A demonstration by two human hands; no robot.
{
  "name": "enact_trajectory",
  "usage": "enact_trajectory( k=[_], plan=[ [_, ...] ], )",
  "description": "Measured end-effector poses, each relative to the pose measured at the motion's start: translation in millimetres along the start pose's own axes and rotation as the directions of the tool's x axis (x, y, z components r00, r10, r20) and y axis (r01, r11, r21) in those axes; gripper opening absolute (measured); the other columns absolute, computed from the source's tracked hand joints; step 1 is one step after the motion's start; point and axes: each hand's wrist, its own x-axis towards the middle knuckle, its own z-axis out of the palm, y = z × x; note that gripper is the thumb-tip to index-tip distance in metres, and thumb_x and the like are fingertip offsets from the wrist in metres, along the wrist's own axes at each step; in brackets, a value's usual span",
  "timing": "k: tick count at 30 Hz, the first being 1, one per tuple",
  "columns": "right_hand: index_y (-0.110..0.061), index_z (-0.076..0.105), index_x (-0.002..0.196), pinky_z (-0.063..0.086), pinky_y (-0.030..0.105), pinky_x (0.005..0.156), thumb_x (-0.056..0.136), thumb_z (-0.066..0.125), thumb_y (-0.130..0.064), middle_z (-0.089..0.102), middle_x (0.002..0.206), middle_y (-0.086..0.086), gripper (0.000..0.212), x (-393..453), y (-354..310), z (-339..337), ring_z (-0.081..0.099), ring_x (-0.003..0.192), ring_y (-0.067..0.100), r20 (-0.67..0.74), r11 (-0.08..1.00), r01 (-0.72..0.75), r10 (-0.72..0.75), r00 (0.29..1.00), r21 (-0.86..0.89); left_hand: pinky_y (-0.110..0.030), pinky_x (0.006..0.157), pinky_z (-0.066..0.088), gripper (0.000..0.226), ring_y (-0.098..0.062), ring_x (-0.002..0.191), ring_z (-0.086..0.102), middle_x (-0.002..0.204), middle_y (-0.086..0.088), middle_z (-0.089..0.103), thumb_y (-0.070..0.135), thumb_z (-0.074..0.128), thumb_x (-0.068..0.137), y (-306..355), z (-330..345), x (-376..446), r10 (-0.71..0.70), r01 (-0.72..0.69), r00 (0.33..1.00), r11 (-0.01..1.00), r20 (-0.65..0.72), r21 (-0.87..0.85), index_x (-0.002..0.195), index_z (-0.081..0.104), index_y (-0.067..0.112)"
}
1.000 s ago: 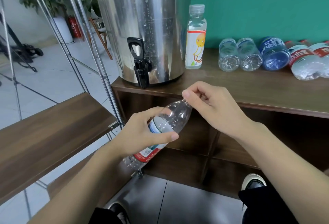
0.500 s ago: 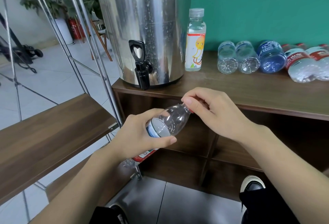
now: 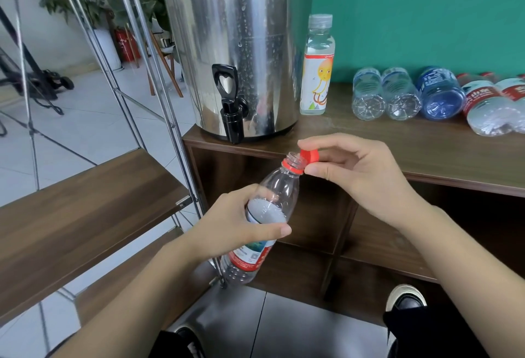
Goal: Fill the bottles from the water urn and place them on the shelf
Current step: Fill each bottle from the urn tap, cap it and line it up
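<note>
Clear empty bottle (image 3: 279, 193) tilted, mouth uncapped.

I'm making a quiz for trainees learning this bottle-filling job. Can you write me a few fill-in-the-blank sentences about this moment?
1. The right hand pinches a cap whose colour is ____.
2. The left hand grips a clear bottle that holds ____ water.
3. The urn has a black ____ at its base, facing the person.
4. The orange-cartoon bottle beside the urn stands ____, while the others on the counter lie on their sides.

Missing words: red; no; tap; upright
</note>
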Motion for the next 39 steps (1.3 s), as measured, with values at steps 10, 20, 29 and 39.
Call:
enact_trajectory(
  k=[10, 20, 29, 39],
  plan=[
    [-0.023, 0.074, 0.098, 0.054, 0.029, 0.094, 0.079, 0.087, -0.019, 0.076, 0.095, -0.014, 0.024, 16.7, 14.2, 2.7, 0.071, 0.093, 0.005, -0.265, 0.922, -0.095, -0.008, 0.964, -0.375, -0.020, 0.077, 0.055, 0.069, -0.007, 0.101, 0.068, 0.115, 0.012, 0.067, 0.056, 0.087, 0.074, -5.1, 20.9, 11.0, -0.135, 0.157, 0.963, 0.984, -0.232, 0.078, 0.127, 0.051, 0.032],
    [-0.031, 0.066, 0.097, 0.047, 0.026, 0.092, 0.082, 0.082, -0.039, 0.071, 0.099, -0.014, 0.023, 32.3, 21.0, 0.9, 0.063, 0.103, 0.006, -0.270, 0.778, -0.261, 0.122, 0.955, -0.572, -0.020, 0.073, 0.054, 0.070, -0.008, 0.099, 0.068, 0.113, 0.009, 0.068, 0.049, 0.091, 0.073, -10.8, 18.0, 11.1, -0.208, 0.191, 0.908, 0.978, -0.364, -0.082, 0.126, 0.050, 0.028],
    [-0.025, 0.068, 0.107, 0.036, 0.002, 0.075, 0.089, 0.075, -0.039, 0.067, 0.103, -0.017, 0.024, 32.7, -8.9, 14.3, 0.056, 0.079, -0.015, -0.247, 0.808, -0.111, -0.043, 0.968, -0.579, -0.029, 0.085, 0.059, 0.068, -0.006, 0.102, 0.066, 0.113, 0.012, 0.065, 0.051, 0.090, 0.073, -13.8, 16.3, 4.4, -0.177, 0.153, 0.881, 0.984, -0.438, -0.091, 0.124, 0.050, 0.031],
    [-0.022, 0.069, 0.120, 0.051, 0.015, 0.083, 0.093, 0.073, -0.038, 0.071, 0.106, -0.015, 0.031, 77.7, -63.2, 58.1, 0.065, 0.099, -0.001, -0.089, 0.904, 0.118, -0.169, 0.982, -0.412, -0.018, 0.077, 0.052, 0.067, -0.003, 0.102, 0.064, 0.113, 0.016, 0.064, 0.054, 0.088, 0.075, -13.0, 13.1, -0.6, -0.129, 0.099, 0.861, 0.991, -0.492, -0.087, 0.124, 0.048, 0.034]
  ],
)
